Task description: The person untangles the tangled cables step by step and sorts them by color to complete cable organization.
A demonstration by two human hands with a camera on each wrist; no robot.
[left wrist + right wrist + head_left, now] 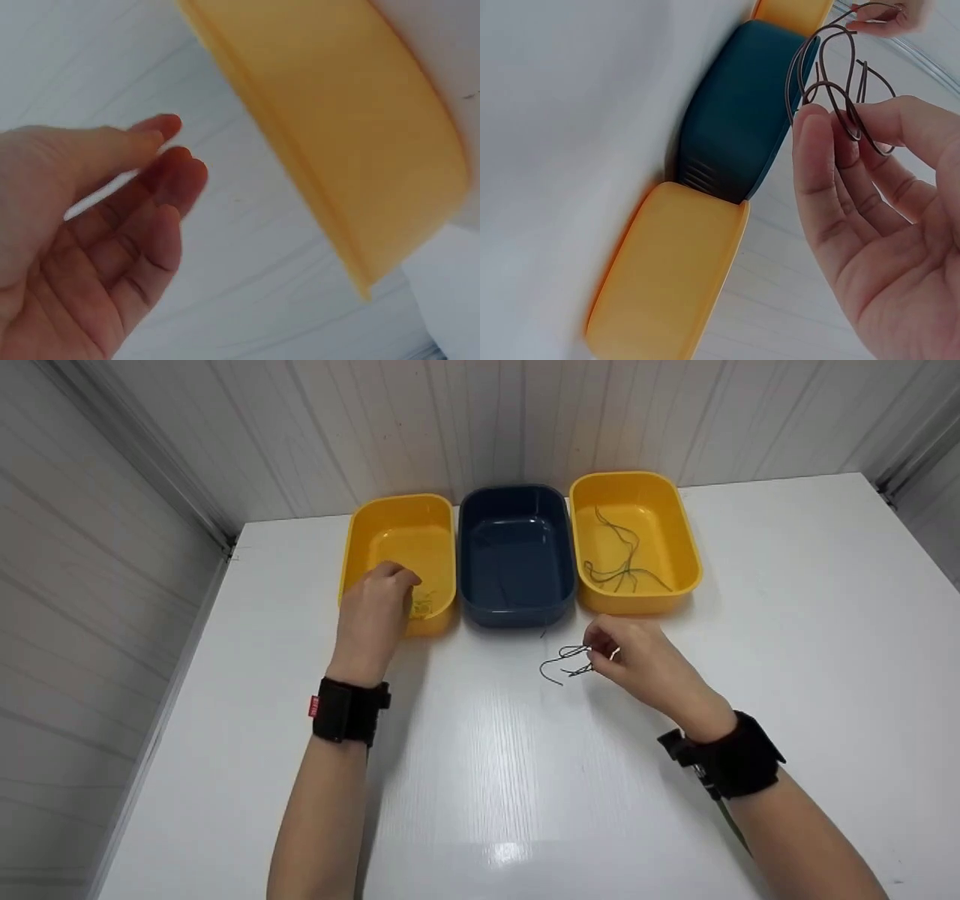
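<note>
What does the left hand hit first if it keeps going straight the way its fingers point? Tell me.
Probably the left yellow tub. The left hand hangs over that tub's near rim with its fingers aimed forward and down into it, near something small and yellowish on the bottom. Depth is unclear, so it may meet that first.

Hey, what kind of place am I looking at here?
Probably a small sorting workstation: a bare white table boxed in by white panelled walls, three plastic tubs, two yellow and one dark blue, and thin dark cords.
</note>
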